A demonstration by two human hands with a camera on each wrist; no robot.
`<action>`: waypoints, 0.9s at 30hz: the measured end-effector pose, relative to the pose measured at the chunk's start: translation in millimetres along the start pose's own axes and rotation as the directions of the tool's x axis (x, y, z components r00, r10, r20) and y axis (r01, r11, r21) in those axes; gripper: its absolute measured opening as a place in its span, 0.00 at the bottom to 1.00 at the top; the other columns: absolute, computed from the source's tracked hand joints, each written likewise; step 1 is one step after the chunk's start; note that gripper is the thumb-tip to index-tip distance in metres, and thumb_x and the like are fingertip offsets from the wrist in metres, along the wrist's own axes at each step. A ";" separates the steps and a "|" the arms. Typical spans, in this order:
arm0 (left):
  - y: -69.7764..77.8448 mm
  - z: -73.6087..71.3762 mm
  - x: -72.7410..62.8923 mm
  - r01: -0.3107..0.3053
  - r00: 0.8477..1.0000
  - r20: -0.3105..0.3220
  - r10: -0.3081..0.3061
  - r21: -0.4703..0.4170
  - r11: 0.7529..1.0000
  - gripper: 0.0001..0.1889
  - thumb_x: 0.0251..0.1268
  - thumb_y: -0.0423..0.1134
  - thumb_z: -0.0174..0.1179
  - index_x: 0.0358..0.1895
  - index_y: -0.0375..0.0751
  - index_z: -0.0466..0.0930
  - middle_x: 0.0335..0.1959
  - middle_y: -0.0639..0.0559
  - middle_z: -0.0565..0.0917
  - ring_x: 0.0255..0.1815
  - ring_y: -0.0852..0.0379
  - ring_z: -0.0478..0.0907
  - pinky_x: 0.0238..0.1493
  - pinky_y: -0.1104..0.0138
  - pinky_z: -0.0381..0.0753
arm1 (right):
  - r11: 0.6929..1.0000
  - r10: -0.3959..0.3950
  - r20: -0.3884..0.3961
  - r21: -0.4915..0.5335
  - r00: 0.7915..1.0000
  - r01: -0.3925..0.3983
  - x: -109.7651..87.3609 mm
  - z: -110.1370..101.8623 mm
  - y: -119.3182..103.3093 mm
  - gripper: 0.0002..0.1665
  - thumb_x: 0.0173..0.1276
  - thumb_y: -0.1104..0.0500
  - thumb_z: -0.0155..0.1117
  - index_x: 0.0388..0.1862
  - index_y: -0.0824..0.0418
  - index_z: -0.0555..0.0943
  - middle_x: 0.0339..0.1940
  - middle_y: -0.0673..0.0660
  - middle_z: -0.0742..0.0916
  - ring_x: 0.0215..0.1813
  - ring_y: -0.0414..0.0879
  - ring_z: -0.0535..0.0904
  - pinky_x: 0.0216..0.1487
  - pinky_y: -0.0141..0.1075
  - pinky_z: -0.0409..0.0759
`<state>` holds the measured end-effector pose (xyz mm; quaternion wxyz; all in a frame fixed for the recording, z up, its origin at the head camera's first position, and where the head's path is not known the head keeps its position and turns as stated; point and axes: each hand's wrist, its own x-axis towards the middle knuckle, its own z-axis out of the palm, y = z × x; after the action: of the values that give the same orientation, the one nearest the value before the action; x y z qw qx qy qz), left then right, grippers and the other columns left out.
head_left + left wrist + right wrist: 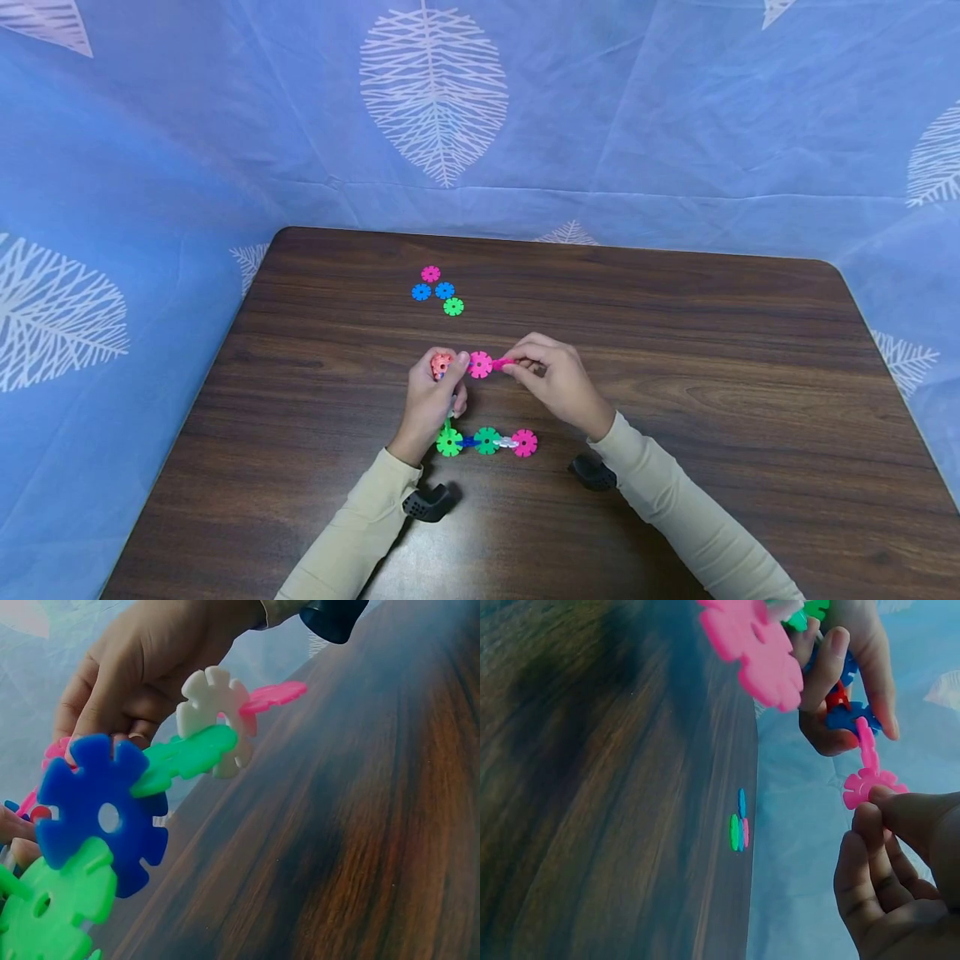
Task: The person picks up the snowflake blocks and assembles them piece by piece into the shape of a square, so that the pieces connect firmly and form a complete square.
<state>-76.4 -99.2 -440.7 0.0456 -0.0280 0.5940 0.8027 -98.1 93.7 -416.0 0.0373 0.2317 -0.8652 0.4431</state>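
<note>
My left hand [429,412] grips a chain of notched plastic flower discs near its middle, with an orange disc [441,366] showing by the fingers. At the chain's upper end, a pink disc [480,365] stands between the hands, slotted into another pink disc [871,787]. My right hand [561,382] pinches that end disc between thumb and fingertips. Below the left hand, the other arm of the chain runs right: a light green disc [449,442], a dark blue disc [101,814], a green disc [487,441], a white disc [201,705] and a pink disc [525,443]. Fingers hide the chain's middle.
Several loose discs lie farther back on the brown wooden table [675,333]: a pink disc [430,274], a pair of blue discs [445,290] and a green disc [453,307]. Blue leaf-patterned cloth [585,100] hangs behind the table. Black devices [429,503] sit at both wrists.
</note>
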 end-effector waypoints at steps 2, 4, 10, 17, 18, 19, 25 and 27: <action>-0.1 0.4 -0.3 0.003 1.000 0.001 -0.003 0.001 1.000 0.09 0.69 0.39 0.55 0.34 0.40 0.66 0.07 0.57 0.66 0.06 0.63 0.62 0.09 0.71 0.64 | 1.000 -0.027 -0.004 -0.015 1.000 0.027 -0.5 0.3 -1.9 0.04 0.61 0.61 0.68 0.35 0.57 0.85 0.35 0.49 0.84 0.30 0.36 0.74 0.30 0.27 0.77; -0.2 0.6 -0.6 0.006 1.000 0.004 -0.006 0.000 1.000 0.09 0.69 0.38 0.55 0.35 0.40 0.66 0.07 0.57 0.67 0.06 0.63 0.62 0.09 0.71 0.64 | 0.998 -0.052 -0.008 -0.035 0.999 0.051 -1.4 0.5 -3.8 0.05 0.60 0.61 0.68 0.36 0.58 0.86 0.35 0.49 0.84 0.30 0.36 0.74 0.31 0.28 0.78; -0.3 1.1 -0.9 0.012 1.000 0.015 -0.012 -0.005 1.000 0.08 0.69 0.38 0.55 0.35 0.40 0.66 0.07 0.57 0.67 0.06 0.63 0.62 0.09 0.71 0.64 | 0.988 -0.127 -0.038 -0.093 0.991 0.123 -4.7 2.2 -5.2 0.06 0.58 0.65 0.69 0.36 0.60 0.85 0.35 0.51 0.83 0.29 0.36 0.72 0.26 0.31 0.76; 0.7 3.3 -1.4 0.014 1.000 0.017 -0.013 -0.022 1.000 0.08 0.69 0.37 0.55 0.34 0.40 0.66 0.07 0.57 0.67 0.06 0.63 0.62 0.09 0.71 0.63 | 0.981 -0.182 -0.063 -0.080 0.981 0.177 -9.4 5.6 -4.1 0.07 0.58 0.66 0.69 0.36 0.61 0.85 0.35 0.52 0.82 0.28 0.36 0.74 0.26 0.25 0.76; 0.9 3.7 -1.4 0.012 1.000 0.017 -0.011 -0.027 1.000 0.08 0.69 0.37 0.55 0.34 0.40 0.66 0.07 0.57 0.67 0.06 0.63 0.62 0.09 0.71 0.64 | 0.980 -0.188 -0.070 -0.076 0.980 0.182 -9.9 6.3 -3.7 0.06 0.58 0.65 0.69 0.36 0.62 0.85 0.34 0.52 0.82 0.28 0.36 0.75 0.27 0.25 0.76; 1.1 4.2 -1.5 0.010 1.000 0.016 -0.009 -0.031 0.999 0.08 0.68 0.37 0.56 0.34 0.40 0.66 0.07 0.57 0.67 0.06 0.63 0.62 0.09 0.71 0.64 | 0.980 -0.193 -0.079 -0.076 0.978 0.187 -10.3 6.9 -3.4 0.06 0.59 0.65 0.69 0.36 0.61 0.85 0.34 0.52 0.82 0.28 0.36 0.75 0.27 0.24 0.76; 1.6 6.5 -2.6 -0.005 1.000 0.009 0.006 -0.035 0.999 0.09 0.67 0.36 0.57 0.33 0.40 0.66 0.07 0.56 0.67 0.06 0.63 0.62 0.09 0.71 0.64 | 0.977 -0.211 -0.123 -0.050 0.970 0.206 -12.0 12.1 -0.8 0.06 0.58 0.67 0.69 0.35 0.62 0.85 0.32 0.52 0.82 0.28 0.36 0.75 0.28 0.22 0.76; 1.2 6.5 -2.7 -0.011 1.000 0.009 0.011 -0.029 1.000 0.09 0.67 0.36 0.57 0.33 0.40 0.66 0.07 0.56 0.67 0.07 0.63 0.62 0.09 0.71 0.64 | 0.978 -0.209 -0.129 -0.049 0.969 0.204 -11.9 13.8 -0.3 0.06 0.57 0.67 0.69 0.35 0.63 0.85 0.31 0.52 0.82 0.27 0.35 0.74 0.27 0.21 0.75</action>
<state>-73.8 -93.4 -437.4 0.0435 -0.0214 0.5824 0.8115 -85.4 87.0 -427.3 0.1452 0.2895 -0.8397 0.4359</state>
